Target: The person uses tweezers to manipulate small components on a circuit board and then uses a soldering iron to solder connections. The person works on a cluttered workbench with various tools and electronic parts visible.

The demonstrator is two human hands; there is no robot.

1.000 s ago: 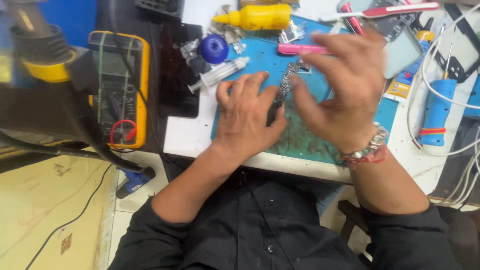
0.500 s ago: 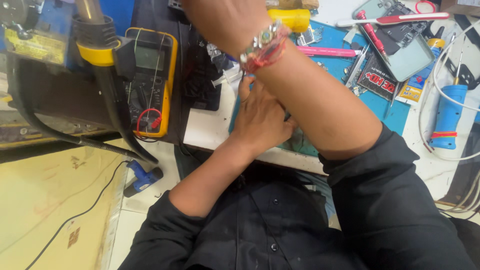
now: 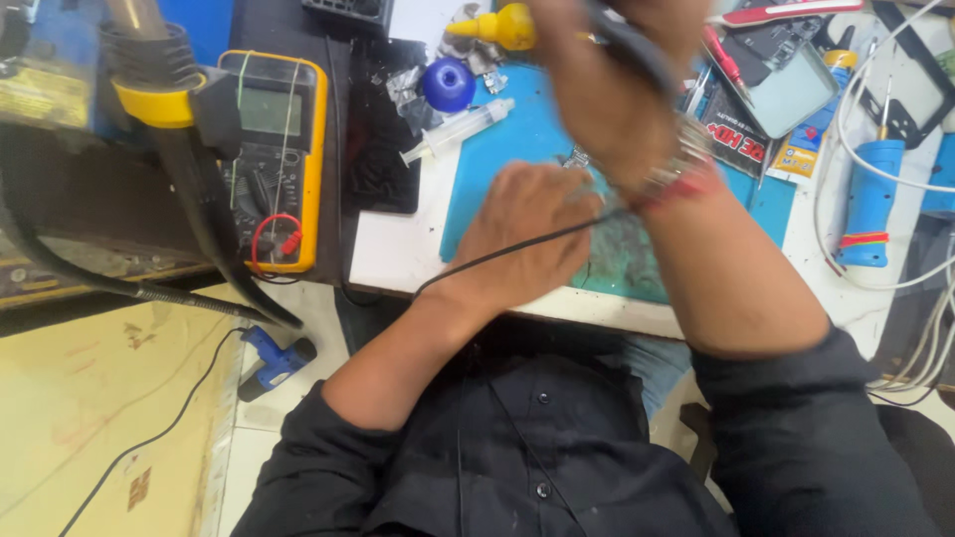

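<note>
left hand (image 3: pixel 527 234) lies flat on the one teal mat (image 3: pixel 517 139), fingers loosely spread, nothing held. right hand (image 3: pixel 612 89) is raised above the mat, blurry, fingers wrapped round a dark corded tool (image 3: pixel 632 45); its cable (image 3: pixel 507 254) crosses the left wrist. left of the mat: one syringe (image 3: pixel 458 131), one blue cap (image 3: pixel 448 84), one yellow multimeter (image 3: pixel 274 159). one yellow bottle (image 3: pixel 502 27) sits beyond the mat.
</note>
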